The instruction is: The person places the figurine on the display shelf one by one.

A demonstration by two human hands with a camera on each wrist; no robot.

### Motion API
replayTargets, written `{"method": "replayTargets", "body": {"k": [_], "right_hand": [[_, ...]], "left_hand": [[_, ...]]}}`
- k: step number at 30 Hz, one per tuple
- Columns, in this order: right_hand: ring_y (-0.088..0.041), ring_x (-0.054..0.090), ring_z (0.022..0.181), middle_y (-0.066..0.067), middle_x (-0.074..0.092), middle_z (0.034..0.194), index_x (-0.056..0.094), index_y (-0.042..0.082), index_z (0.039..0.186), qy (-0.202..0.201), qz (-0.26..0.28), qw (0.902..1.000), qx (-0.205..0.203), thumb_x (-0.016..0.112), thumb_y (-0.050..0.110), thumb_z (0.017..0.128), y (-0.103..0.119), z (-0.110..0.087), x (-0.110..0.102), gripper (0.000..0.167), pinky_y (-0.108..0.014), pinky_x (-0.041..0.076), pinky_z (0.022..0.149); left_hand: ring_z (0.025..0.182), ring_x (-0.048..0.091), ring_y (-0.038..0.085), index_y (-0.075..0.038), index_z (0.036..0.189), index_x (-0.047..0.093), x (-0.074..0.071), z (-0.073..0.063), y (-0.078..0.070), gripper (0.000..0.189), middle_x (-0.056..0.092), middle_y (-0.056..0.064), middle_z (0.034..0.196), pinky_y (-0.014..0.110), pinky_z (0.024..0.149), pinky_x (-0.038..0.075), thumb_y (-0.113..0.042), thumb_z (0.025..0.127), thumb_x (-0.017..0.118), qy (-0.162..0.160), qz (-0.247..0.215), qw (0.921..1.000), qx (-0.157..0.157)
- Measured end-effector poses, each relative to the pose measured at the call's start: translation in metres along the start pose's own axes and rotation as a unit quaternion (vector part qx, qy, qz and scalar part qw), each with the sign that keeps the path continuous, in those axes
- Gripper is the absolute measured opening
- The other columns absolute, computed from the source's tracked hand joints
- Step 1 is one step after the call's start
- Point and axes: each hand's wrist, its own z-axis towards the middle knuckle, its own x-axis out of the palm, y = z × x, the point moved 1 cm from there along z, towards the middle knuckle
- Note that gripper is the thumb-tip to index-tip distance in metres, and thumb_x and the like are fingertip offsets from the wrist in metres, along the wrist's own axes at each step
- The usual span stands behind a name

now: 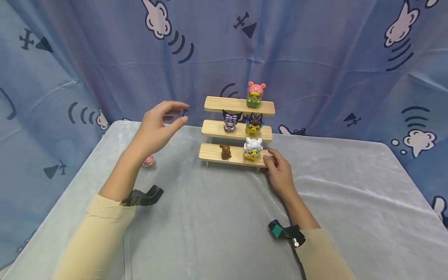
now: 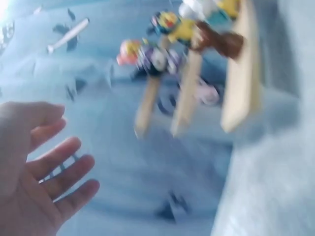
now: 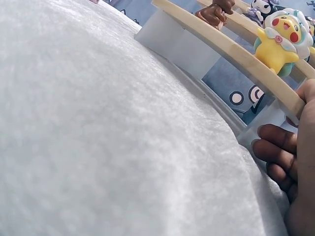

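Note:
A three-tier wooden display shelf (image 1: 227,104) stands at the back of the table. Its lowest board is held at the right end by my right hand (image 1: 281,175), thumb on top and the other fingers underneath. On that board are a brown rabbit-like figurine (image 1: 225,152) and a yellow figurine in a white hood (image 3: 276,46). The middle board bears a purple-and-black figurine (image 1: 230,122) and a yellow one with a dark hood (image 1: 254,124); a pink-hooded figurine (image 1: 255,94) tops the highest. My left hand (image 2: 42,177) hovers left of the shelf, fingers spread, holding nothing.
A small pink figurine (image 1: 149,161) lies on the table behind the left forearm, partly hidden by it. Pale plush cloth (image 1: 217,217) covers the table. A blue patterned curtain (image 1: 308,46) hangs right behind the shelf.

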Motion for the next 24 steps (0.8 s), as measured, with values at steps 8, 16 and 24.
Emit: {"method": "replayTargets", "body": {"k": [8, 16, 24], "right_hand": [[-0.003, 0.060, 0.068, -0.013, 0.069, 0.085, 0.060, 0.008, 0.136, -0.009, -0.002, 1.0000, 0.000, 0.051, 0.023, 0.105, 0.000, -0.001, -0.001, 0.036, -0.020, 0.044, 0.068], [-0.001, 0.061, 0.069, -0.015, 0.071, 0.091, 0.059, 0.008, 0.137, -0.001, 0.003, 1.0000, 0.005, 0.050, 0.023, 0.105, 0.002, -0.002, 0.000, 0.037, -0.020, 0.044, 0.071], [-0.003, 0.061, 0.068, -0.013, 0.069, 0.084, 0.059, 0.007, 0.136, -0.005, -0.002, 1.0000, 0.000, 0.050, 0.023, 0.105, 0.001, -0.001, 0.001, 0.036, -0.019, 0.045, 0.070]], "left_hand": [[0.127, 0.057, 0.032, -0.015, 0.136, 0.061, -0.015, -0.049, 0.056, 0.039, 0.057, 0.009, 0.142, 0.055, 0.114, 0.040, -0.026, 0.098, 0.066, 0.036, 0.015, 0.9968, -0.071], [0.103, 0.064, 0.026, -0.010, 0.131, 0.063, -0.022, -0.068, 0.094, 0.043, 0.059, 0.013, 0.136, 0.033, 0.092, 0.048, -0.008, 0.089, 0.070, 0.058, 0.088, 0.9933, -0.047], [0.119, 0.057, 0.033, -0.004, 0.131, 0.063, -0.027, -0.072, 0.110, 0.052, 0.062, 0.019, 0.136, 0.040, 0.101, 0.044, -0.001, 0.081, 0.079, 0.113, 0.088, 0.9896, -0.015]]}}
